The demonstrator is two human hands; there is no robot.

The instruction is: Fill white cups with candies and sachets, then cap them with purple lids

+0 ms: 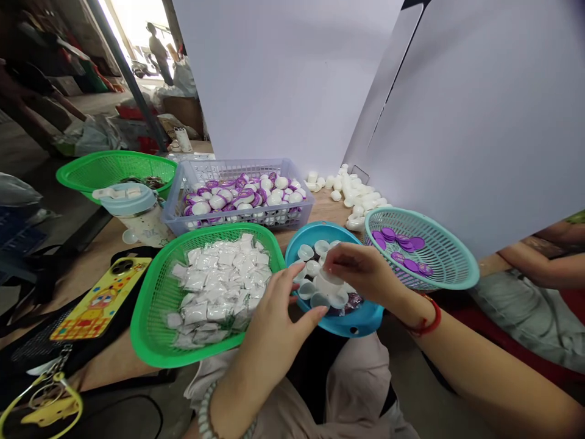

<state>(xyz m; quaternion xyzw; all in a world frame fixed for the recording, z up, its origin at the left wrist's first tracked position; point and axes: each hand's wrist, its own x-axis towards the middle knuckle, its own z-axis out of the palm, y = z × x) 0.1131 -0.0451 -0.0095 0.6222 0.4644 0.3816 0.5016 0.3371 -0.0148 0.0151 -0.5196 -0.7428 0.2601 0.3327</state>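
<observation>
The left hand point(280, 317), thumb and fingers spread apart, is at the blue basin point(368, 321), between it and the green basket point(147, 332) of white packets point(219, 283). The right hand point(369, 272) has its fingertips together over small translucent plastic cups point(306, 252) inside the basin; I cannot tell whether it grips one.

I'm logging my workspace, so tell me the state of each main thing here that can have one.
Left hand: open, thumb and fingers apart
Right hand: fingers close together, grip unclear
Blue basin: holding loose small cups
Front green basket: heaped with wrapped packets
Lavender crate: filled with purple-and-white rounds
Turquoise basket: partly filled with purple discs
Rear green basket: partly filled, contents unclear
Phone: lying camera side up
Tumbler: upright, lidded
</observation>
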